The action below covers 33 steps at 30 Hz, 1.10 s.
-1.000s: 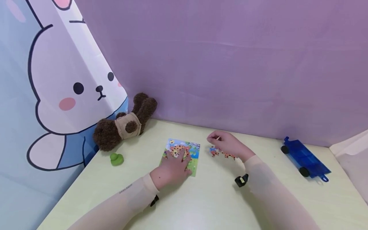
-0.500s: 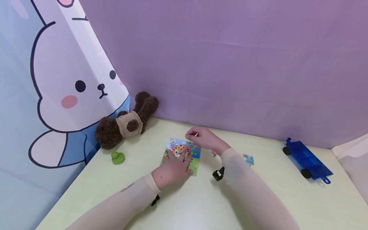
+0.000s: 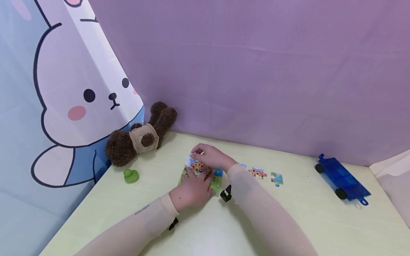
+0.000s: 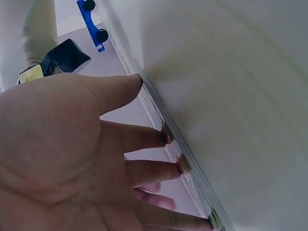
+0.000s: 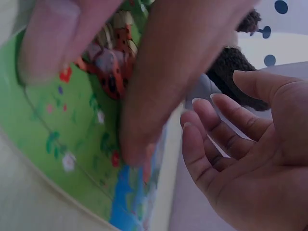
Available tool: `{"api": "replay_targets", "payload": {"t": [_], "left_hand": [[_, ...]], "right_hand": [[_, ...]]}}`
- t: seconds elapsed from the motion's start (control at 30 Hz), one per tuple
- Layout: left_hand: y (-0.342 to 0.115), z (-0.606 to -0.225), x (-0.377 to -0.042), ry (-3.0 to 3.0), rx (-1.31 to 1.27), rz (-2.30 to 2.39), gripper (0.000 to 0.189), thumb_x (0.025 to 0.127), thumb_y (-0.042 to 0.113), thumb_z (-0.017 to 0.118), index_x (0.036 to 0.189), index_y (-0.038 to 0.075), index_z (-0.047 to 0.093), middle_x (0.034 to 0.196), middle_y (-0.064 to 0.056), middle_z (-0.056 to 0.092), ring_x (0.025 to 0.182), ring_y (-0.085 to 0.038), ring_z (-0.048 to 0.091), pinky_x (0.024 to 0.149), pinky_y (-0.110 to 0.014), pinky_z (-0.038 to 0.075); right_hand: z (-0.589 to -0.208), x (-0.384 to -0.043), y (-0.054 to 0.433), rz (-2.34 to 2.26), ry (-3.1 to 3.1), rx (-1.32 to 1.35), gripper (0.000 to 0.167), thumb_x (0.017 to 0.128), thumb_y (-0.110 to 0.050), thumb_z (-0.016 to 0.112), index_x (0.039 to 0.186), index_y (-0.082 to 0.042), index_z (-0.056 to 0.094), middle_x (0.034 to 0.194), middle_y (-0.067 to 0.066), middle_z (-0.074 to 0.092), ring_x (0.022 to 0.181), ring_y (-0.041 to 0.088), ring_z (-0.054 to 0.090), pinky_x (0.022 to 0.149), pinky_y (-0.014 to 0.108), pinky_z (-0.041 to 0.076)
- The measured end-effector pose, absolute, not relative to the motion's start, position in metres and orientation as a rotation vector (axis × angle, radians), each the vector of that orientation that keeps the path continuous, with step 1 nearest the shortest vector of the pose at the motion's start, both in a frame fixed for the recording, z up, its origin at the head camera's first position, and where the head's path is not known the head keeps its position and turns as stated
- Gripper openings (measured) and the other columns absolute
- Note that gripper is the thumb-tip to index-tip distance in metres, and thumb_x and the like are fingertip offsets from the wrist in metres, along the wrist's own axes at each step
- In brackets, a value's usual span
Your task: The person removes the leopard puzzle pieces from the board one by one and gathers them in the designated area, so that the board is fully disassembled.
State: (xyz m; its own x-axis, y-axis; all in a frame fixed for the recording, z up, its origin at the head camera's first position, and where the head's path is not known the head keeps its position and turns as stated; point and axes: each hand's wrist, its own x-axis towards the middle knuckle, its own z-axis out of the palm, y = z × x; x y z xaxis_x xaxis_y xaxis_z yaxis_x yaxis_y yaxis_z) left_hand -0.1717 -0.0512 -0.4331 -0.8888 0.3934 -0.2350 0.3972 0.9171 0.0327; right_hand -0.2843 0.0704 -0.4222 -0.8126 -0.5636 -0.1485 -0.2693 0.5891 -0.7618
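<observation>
My left hand (image 3: 193, 190) rests with spread, fairly straight fingers on a jigsaw puzzle (image 3: 218, 180) that pictures a spotted leopard on grass. In the left wrist view, its fingertips (image 4: 155, 138) press along the puzzle's thin edge. My right hand (image 3: 211, 156) is over the puzzle's upper left corner. Seen from the right wrist, that hand (image 5: 245, 139) has loosely bent fingers, thumb apart from them, and nothing shows between. Loose puzzle pieces lie right of the puzzle: a spotted orange piece (image 3: 257, 173), a green-and-blue piece (image 3: 277, 178), and another partly behind my right wrist.
A brown teddy bear (image 3: 144, 139) lies at the back left by the rabbit-print cloth (image 3: 61, 89). In front of it sits a small green rubber duck (image 3: 131, 175). A blue toy trailer (image 3: 342, 177) stands at the far right. A purple curtain (image 3: 256, 78) borders the table's back.
My right hand has moved left from the loose pieces, across the puzzle's top edge, to its upper left corner, uncovering the loose pieces. My left hand stays in place on the puzzle.
</observation>
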Motion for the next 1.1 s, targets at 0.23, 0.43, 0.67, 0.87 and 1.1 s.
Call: {"api": "replay_targets", "payload": {"t": [0.23,0.43,0.67,0.87,1.1], "left_hand": [[-0.050,-0.432,-0.170,2.829,0.584,0.038,0.069,0.111,0.055,0.049,0.168,0.017,0.038,0.178,-0.010,0.029,0.152,-0.067,0.031,0.111,-0.081,0.043],[-0.049,-0.433,-0.170,2.800,0.585,0.100,0.071,0.111,0.053,0.049,0.168,0.014,0.035,0.180,-0.005,0.026,0.165,-0.046,0.023,0.112,-0.086,0.037],[-0.045,-0.431,-0.170,2.777,0.572,0.054,0.070,0.111,0.053,0.048,0.168,0.012,0.036,0.180,-0.003,0.026,0.167,-0.040,0.021,0.111,-0.088,0.034],[-0.045,-0.429,-0.167,2.774,0.632,0.010,0.069,0.113,0.050,0.047,0.169,0.012,0.034,0.181,-0.003,0.022,0.167,-0.039,0.020,0.107,-0.089,0.037],[-0.055,-0.429,-0.167,2.731,0.733,0.086,0.071,0.111,0.052,0.049,0.170,0.017,0.030,0.183,-0.002,0.014,0.168,-0.041,0.014,0.108,-0.091,0.032]], "right_hand": [[-0.435,-0.287,0.062,-1.059,2.367,-0.639,0.034,0.111,-0.037,0.055,0.138,-0.018,0.064,0.122,0.004,0.071,0.092,0.016,0.064,0.095,0.041,0.055],[-0.440,-0.287,0.064,-1.070,2.333,-0.635,0.037,0.111,-0.037,0.056,0.141,-0.016,0.063,0.123,0.001,0.070,0.092,0.016,0.064,0.096,0.039,0.054],[-0.441,-0.288,0.065,-1.065,2.312,-0.660,0.037,0.112,-0.034,0.054,0.142,-0.014,0.062,0.130,0.004,0.068,0.089,0.016,0.062,0.092,0.036,0.053],[-0.442,-0.288,0.064,-1.042,2.324,-0.675,0.038,0.112,-0.034,0.054,0.143,-0.014,0.061,0.131,0.004,0.068,0.102,0.017,0.064,0.102,0.042,0.053],[-0.442,-0.288,0.065,-1.039,2.325,-0.675,0.039,0.112,-0.036,0.053,0.145,-0.016,0.060,0.135,0.004,0.067,0.105,0.017,0.065,0.103,0.042,0.054]]}}
